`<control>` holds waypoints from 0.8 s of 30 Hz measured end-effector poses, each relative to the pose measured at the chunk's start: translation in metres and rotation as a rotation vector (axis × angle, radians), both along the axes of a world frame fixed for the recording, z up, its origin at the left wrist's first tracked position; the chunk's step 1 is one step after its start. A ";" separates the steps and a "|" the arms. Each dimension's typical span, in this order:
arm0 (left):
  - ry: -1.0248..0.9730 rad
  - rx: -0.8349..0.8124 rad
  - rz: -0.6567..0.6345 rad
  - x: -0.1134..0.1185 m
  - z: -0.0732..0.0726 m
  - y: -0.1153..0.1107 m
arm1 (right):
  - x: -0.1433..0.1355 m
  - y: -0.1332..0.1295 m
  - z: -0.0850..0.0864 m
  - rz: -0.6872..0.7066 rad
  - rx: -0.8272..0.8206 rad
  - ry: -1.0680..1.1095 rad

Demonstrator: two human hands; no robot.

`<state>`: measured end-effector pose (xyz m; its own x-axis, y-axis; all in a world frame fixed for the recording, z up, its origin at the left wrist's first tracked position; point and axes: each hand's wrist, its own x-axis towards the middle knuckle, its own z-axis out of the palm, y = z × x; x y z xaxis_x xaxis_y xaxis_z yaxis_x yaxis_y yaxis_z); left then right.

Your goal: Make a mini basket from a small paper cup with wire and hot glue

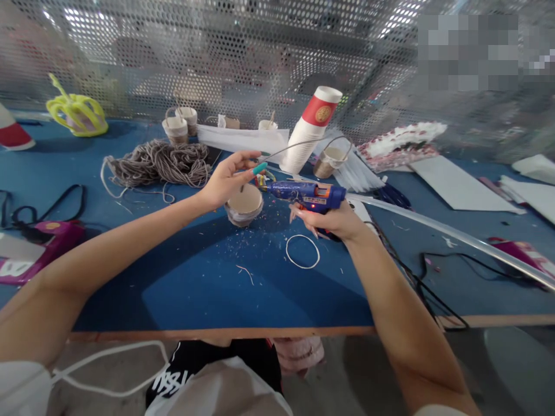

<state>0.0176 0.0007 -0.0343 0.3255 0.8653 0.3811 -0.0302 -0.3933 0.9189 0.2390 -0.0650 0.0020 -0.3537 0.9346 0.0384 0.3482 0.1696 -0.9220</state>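
My right hand (332, 222) is wrapped round a blue glue gun (303, 193), whose nozzle points left and whose long clear glue stick (455, 237) trails off to the right. Thumb and fingers of my left hand (232, 176) pinch a thin grey cord (295, 145) that arcs up to the right. Just below that hand, a small cord-wrapped cup (244, 205) stands upright on the blue table (195, 294). A thin white ring (302, 252) lies flat in front of my right hand.
Behind are a heap of grey cord (162, 164), a leaning stack of paper cups (307, 130) and a small handled basket (332, 160). A pink glue gun (47, 245) lies left. Black cables run along the right.
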 end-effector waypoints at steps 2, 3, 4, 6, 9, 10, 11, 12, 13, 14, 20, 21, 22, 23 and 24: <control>-0.027 0.023 0.012 0.001 -0.003 0.002 | -0.005 0.000 0.000 -0.017 -0.015 0.027; -0.037 0.033 0.017 0.002 -0.004 0.003 | -0.007 0.000 0.000 -0.025 -0.024 0.036; -0.043 0.042 0.024 0.002 -0.005 0.004 | -0.009 0.000 -0.001 -0.033 -0.036 0.040; -0.043 0.054 0.037 0.003 -0.007 0.005 | -0.012 0.000 -0.002 -0.050 -0.057 0.032; -0.040 0.057 0.043 0.003 -0.007 0.005 | -0.014 0.000 -0.005 -0.066 -0.073 -0.006; -0.043 0.057 0.041 0.003 -0.007 0.005 | -0.015 0.000 -0.006 -0.076 -0.064 -0.023; -0.048 0.055 0.038 0.003 -0.007 0.005 | -0.015 0.000 -0.007 -0.085 -0.047 -0.043; -0.057 0.053 0.034 0.003 -0.007 0.005 | -0.016 -0.001 -0.008 -0.097 -0.020 -0.061; -0.067 0.052 0.032 0.003 -0.007 0.005 | -0.017 -0.001 -0.009 -0.107 0.010 -0.079; -0.078 0.052 0.033 0.004 -0.007 0.005 | -0.018 -0.001 -0.010 -0.108 0.037 -0.091; -0.076 0.105 0.111 0.004 -0.007 0.004 | -0.016 0.000 -0.011 -0.038 0.154 -0.146; -0.066 0.119 0.112 0.004 -0.006 0.003 | -0.013 0.001 -0.011 -0.019 0.205 -0.182; -0.058 0.135 0.107 0.003 -0.006 0.003 | -0.008 0.002 -0.010 -0.001 0.260 -0.218; -0.052 0.155 0.100 0.002 -0.005 0.003 | -0.002 0.003 -0.008 0.020 0.302 -0.252; -0.044 0.177 0.094 0.001 -0.005 0.002 | 0.004 0.003 -0.007 0.022 0.335 -0.267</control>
